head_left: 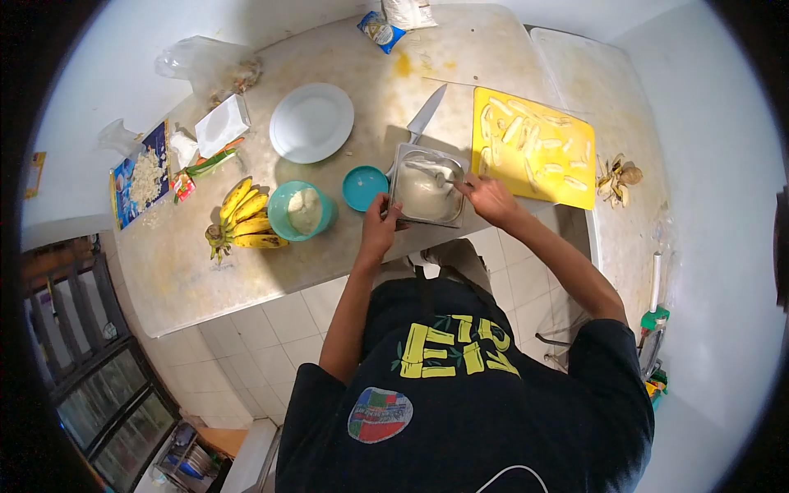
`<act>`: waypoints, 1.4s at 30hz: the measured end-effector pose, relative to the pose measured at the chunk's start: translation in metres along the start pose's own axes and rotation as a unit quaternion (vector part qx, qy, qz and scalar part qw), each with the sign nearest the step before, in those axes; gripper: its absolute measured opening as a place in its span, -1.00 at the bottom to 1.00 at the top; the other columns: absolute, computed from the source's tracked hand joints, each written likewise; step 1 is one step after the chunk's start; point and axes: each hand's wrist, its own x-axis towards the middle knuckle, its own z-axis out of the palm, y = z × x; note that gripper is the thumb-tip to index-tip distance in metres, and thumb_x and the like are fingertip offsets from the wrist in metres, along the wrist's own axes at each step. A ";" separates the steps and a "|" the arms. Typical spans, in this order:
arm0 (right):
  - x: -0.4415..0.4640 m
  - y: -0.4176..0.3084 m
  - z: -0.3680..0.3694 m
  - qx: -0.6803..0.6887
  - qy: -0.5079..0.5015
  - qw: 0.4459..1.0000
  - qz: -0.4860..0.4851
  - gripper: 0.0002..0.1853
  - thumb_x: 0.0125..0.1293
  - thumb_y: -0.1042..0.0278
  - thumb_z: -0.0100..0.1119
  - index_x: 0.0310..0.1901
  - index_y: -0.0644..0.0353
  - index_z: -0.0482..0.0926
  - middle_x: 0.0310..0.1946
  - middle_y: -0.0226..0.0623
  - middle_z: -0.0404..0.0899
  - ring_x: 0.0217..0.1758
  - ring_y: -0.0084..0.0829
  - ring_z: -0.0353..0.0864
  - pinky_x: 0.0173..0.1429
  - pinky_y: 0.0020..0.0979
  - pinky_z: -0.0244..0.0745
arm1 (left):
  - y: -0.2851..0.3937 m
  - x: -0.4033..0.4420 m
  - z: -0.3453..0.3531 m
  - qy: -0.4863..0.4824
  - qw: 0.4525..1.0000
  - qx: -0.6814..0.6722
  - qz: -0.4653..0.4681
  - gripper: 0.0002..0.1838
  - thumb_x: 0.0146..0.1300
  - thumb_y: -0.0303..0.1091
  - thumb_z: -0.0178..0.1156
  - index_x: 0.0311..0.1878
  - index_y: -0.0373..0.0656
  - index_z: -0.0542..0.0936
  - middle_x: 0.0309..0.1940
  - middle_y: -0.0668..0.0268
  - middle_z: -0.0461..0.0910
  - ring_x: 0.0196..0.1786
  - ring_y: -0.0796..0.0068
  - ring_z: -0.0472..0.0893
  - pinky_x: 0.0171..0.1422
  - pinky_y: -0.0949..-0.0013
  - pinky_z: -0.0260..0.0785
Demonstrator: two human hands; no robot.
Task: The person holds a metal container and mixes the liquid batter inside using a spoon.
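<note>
Head cam: your L hand [378, 226] is gripping the near-left side of the metal container [404, 164], prob. steadying it, & your R hand [491, 200] is pinching the spoon [448, 176], whose head is dipping into the pale mix [419, 201]. The container is sitting nr the counter's front edge, btwn the teal lid [362, 200] & the yellow board [563, 197].

Progress, as far as I'm judging: slicing is looking done for this lot, w/ banana pieces [513, 130] lying spread over the board & peels [620, 177] lying to its right. Mixing is prob. ongoing; I'm not telling from one view how smooth it is. No banana pcs are showing in the mix. The bunch [240, 215] is sitting unpeeled, & the teal tub [327, 215] is holding more white powder [304, 207]. The knife [431, 111] is lying just beyond the container, out of your grip.
</note>
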 end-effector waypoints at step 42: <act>-0.033 -0.048 -0.023 0.104 0.006 0.990 0.099 -0.47 0.19 0.44 0.20 0.25 -0.07 0.55 -0.13 -0.15 0.66 -0.13 -0.09 0.73 -0.15 -0.11 0.63 | -0.023 -0.009 0.002 -0.039 0.993 0.080 0.074 -0.76 0.45 -0.41 0.23 0.06 -0.32 0.49 -0.11 0.26 0.58 -0.11 0.48 0.66 -0.05 0.33 0.68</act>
